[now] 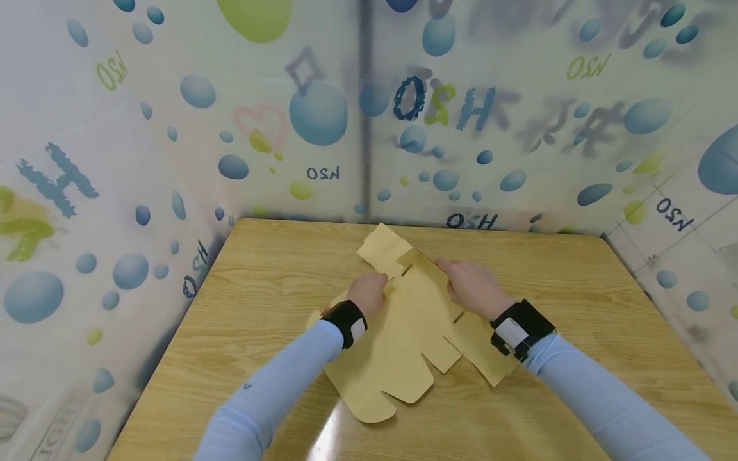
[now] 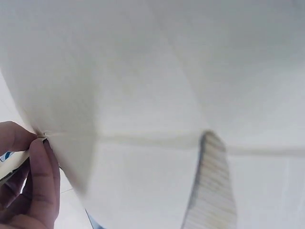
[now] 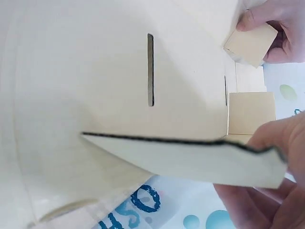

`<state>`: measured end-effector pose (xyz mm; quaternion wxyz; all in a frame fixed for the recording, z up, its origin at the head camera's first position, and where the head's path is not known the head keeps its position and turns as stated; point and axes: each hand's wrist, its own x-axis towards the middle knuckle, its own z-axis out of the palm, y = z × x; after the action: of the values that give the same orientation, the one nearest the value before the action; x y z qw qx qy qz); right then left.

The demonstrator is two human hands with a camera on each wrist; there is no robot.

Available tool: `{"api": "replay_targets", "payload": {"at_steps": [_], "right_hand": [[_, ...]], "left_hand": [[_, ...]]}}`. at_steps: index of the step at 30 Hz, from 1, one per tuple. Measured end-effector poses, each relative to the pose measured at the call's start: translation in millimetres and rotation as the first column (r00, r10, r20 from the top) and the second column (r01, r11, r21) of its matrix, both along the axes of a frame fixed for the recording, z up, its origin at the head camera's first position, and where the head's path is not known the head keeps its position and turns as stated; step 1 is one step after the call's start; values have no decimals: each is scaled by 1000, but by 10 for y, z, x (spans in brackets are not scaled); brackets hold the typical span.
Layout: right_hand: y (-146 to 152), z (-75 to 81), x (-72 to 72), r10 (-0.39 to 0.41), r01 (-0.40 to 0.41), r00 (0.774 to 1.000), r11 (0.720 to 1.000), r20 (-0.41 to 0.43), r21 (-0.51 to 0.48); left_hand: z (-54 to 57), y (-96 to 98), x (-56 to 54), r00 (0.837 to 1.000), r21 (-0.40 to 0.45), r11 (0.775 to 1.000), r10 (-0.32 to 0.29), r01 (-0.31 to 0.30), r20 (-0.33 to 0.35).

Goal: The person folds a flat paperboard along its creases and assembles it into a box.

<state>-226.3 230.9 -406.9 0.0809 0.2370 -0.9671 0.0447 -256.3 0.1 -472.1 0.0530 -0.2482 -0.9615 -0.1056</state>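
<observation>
Seemingly part-folded: left hand [image 1: 368, 296] and right hand [image 1: 475, 287] pinch the slotted tan cardboard sheet [image 1: 398, 333] beyond its still-flat near tabs [image 1: 375, 408].

White wall sheeting [image 1: 248, 70], printed with blue and green bubbles and OSH lettering [image 1: 444, 104], borders the wood-grain table [image 1: 271, 269] behind and on both sides. A dark vertical seam [image 1: 366, 153] divides the back; bright glare [image 1: 326, 432] streaks the table's near part.

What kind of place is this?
Probably a small indoor craft or work corner, though I can't be sure. There's a wooden table, a bubble-patterned covering behind and beside it, and slotted cardboard being handled there.
</observation>
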Motion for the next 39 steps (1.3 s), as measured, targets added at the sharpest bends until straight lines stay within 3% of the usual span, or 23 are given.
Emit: {"api": "replay_targets", "payload": {"at_steps": [5, 13, 20, 24, 27, 33, 39], "right_hand": [[-26, 34, 19, 23, -20, 998, 999, -60, 48], [-66, 67, 28, 43, -31, 995, 992, -89, 126], [-75, 84, 17, 68, -45, 990, 983, -124, 180], [-61, 98, 0, 83, -61, 989, 983, -122, 174], [-45, 100, -15, 95, -74, 988, 983, -119, 166], [-20, 93, -29, 122, -101, 984, 982, -130, 159], [-4, 83, -36, 148, -124, 979, 979, -142, 165]], "left_hand": [[1, 21, -17, 999, 73, 997, 30, -33, 39], [19, 45, -53, 988, 164, 982, 68, -90, 136], [-33, 61, -167, 959, 231, 961, 89, -154, 269], [-26, 58, -226, 946, 218, 961, 98, -170, 309], [14, 58, -254, 927, 195, 966, 91, -172, 365], [157, 34, -273, 852, 160, 973, 63, -169, 519], [264, -10, -302, 787, 171, 972, 20, -159, 617]]}}
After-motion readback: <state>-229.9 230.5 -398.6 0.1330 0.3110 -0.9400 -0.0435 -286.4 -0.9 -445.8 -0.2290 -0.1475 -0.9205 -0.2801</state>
